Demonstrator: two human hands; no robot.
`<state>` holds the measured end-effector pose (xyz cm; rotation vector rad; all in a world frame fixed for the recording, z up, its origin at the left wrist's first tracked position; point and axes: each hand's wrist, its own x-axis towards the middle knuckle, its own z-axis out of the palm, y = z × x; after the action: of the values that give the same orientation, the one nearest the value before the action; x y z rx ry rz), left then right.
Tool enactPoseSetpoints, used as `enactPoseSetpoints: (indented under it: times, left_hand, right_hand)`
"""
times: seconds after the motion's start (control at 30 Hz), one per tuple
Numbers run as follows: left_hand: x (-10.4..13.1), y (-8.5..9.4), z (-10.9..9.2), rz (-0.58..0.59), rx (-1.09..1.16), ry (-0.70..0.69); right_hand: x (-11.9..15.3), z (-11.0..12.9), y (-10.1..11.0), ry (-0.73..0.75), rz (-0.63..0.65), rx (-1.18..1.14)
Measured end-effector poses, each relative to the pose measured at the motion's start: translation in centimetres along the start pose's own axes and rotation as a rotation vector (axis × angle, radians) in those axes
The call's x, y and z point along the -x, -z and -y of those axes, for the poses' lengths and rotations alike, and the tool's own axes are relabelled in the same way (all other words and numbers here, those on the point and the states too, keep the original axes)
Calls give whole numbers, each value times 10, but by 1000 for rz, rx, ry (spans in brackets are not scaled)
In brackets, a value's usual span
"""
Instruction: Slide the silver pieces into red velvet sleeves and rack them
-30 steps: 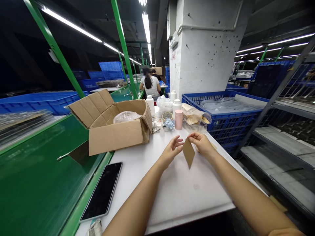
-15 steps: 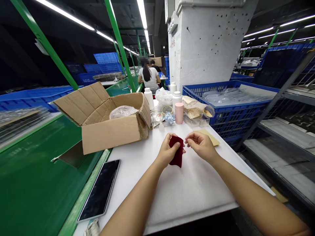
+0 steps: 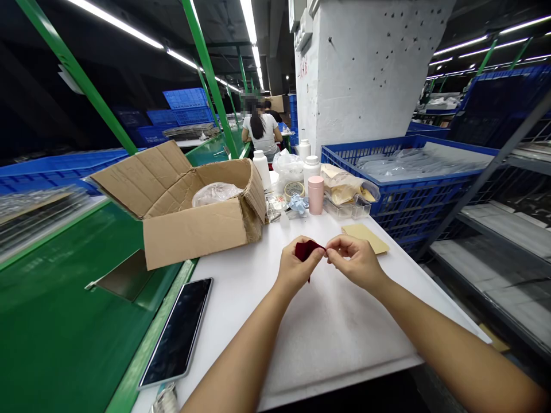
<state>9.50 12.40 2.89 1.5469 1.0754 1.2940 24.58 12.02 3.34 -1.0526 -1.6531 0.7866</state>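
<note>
Over the white table, a small dark red piece of velvety cloth point(image 3: 305, 250) is folded in my left hand point(image 3: 296, 267), whose thumb presses on it. My right hand point(image 3: 353, 258) meets it at the right corner of the cloth, thumb and forefinger pinched together there. The fingertips of both hands touch or nearly touch at that corner. Much of the cloth is hidden behind my left hand; a dark red tip shows below it. Just beyond my right hand lies a yellowish pad of paper point(image 3: 368, 237).
An open cardboard box point(image 3: 196, 234) holding a plastic bag stands at the left. A phone point(image 3: 176, 332) lies at the table's left edge. Further back are a pink bottle point(image 3: 315, 196), white bottles point(image 3: 311, 169) and tape point(image 3: 294, 190). A blue crate point(image 3: 398, 206) adjoins the right side.
My right hand has closed in on the cloth and pinches its corner. The cloth has turned from hanging upright and flat to folded and tilted, with less of it showing.
</note>
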Motion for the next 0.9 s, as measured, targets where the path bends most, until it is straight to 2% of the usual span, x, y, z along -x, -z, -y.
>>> enactPoseSetpoints:
  times: [0.6, 0.9]
  left_hand:
    - [0, 1, -3, 6, -15, 36]
    - [-2, 3, 0, 77, 33, 54]
  right_hand:
    - [0, 6, 2, 63, 21, 67]
    - [0, 7, 3, 32, 68, 21]
